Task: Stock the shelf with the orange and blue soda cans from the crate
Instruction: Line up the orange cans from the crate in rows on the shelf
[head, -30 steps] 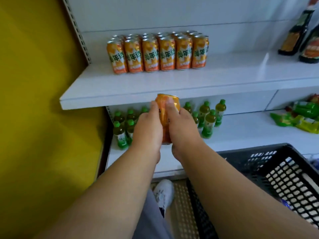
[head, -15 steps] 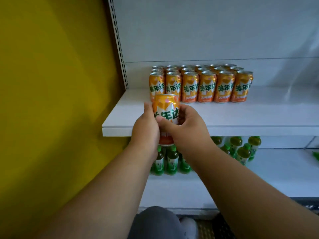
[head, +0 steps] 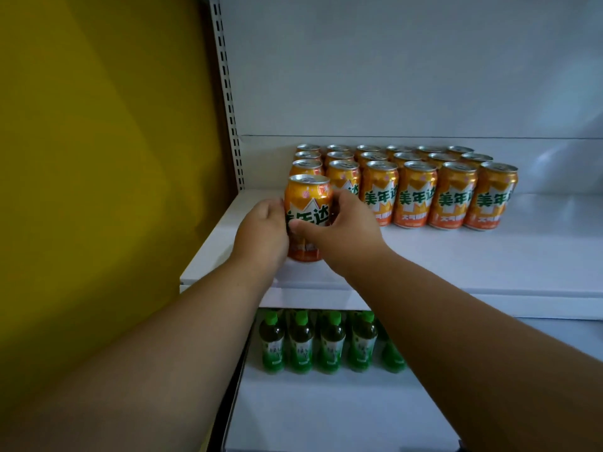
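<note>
both hands hold one orange can (head: 308,203) upright near the left end of the white shelf (head: 489,256), between the shelf's front edge and the block of cans behind it. the left hand (head: 262,233) is wrapped against the can's left side, its fingers curled round the body, and the right hand (head: 342,230) grips the right side with the thumb lying across the front of the label and the other fingers round the back. the can's base sits at the shelf surface, but whether it touches or hangs just above cannot be told, since the hands cover part of it. it stands directly in front of the leftmost column of the stocked orange cans (head: 421,190), which are lined up in rows toward the back of the shelf, six across in the front row, labels facing out. the held can is just beside the front-row can to its right, partly covered by the right hand. to the right of the block the shelf surface runs on toward its right end. a slotted metal upright (head: 228,102) borders the shelf's left end, with a yellow wall (head: 98,158) beyond it. on the lower shelf (head: 326,412), under the front edge, stand green bottles (head: 301,344) with green caps in a row near its left end.
</note>
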Motion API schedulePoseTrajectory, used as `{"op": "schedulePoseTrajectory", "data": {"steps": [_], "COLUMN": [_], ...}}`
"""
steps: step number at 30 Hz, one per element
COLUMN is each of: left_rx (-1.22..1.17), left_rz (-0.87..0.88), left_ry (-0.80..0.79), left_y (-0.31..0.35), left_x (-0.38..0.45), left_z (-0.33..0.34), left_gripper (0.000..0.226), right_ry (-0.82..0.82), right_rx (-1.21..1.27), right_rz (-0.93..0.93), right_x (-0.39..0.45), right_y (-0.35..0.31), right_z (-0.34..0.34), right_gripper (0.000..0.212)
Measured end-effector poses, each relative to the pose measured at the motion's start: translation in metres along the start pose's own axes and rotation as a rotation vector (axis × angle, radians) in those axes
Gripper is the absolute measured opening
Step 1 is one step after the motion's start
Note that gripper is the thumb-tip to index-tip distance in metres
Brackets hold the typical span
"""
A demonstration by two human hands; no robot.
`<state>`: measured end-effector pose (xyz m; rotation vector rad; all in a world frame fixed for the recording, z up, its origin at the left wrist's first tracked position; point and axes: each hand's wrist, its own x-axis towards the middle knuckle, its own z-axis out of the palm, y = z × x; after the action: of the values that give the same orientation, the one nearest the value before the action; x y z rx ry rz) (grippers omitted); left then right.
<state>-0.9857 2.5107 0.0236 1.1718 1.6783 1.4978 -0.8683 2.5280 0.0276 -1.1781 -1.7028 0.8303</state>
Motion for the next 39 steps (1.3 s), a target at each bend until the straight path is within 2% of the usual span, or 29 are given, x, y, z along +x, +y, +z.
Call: {"op": "schedulePoseTrajectory", "data": {"steps": [2, 3, 7, 11, 17, 26, 39], "left_rx": [0.038, 0.036, 0.039, 0.031, 0.070, 0.093, 0.145], "left_rz": [0.020, 0.020, 0.055, 0.055, 0.122, 0.154, 0.161], "left_ry": [-0.026, -0.055, -0.153, -0.190, -0.090, -0.103, -0.111], "left_y": [-0.013, -0.017, -0.027, -0.032, -0.041, -0.041, -0.039], "left_x": [0.014, 0.019, 0.030, 0.041, 0.047, 0.049, 0.047], "left_z": [0.000, 0.000, 0.004, 0.005, 0.007, 0.010, 0.009], "left_gripper": [0.024, 0.026, 0.053, 0.067, 0.055, 0.050, 0.047], "right_ry": [0.041, 0.055, 0.082, 0.097, 0.102, 0.130, 0.151], "right_rx": [-0.042, -0.056, -0.087, -0.091, -0.023, -0.094, -0.118], "right_rz": [-0.017, -0.026, -0.037, -0.044, -0.028, -0.042, -0.038], "right_x": [0.010, 0.015, 0.030, 0.040, 0.042, 0.043, 0.038], "right_y": [0.008, 0.013, 0.023, 0.026, 0.036, 0.038, 0.036], "right_z": [0.005, 0.006, 0.013, 0.019, 0.021, 0.024, 0.024], "right_gripper": [0.054, 0.056, 0.058, 0.065, 0.064, 0.050, 0.044]}}
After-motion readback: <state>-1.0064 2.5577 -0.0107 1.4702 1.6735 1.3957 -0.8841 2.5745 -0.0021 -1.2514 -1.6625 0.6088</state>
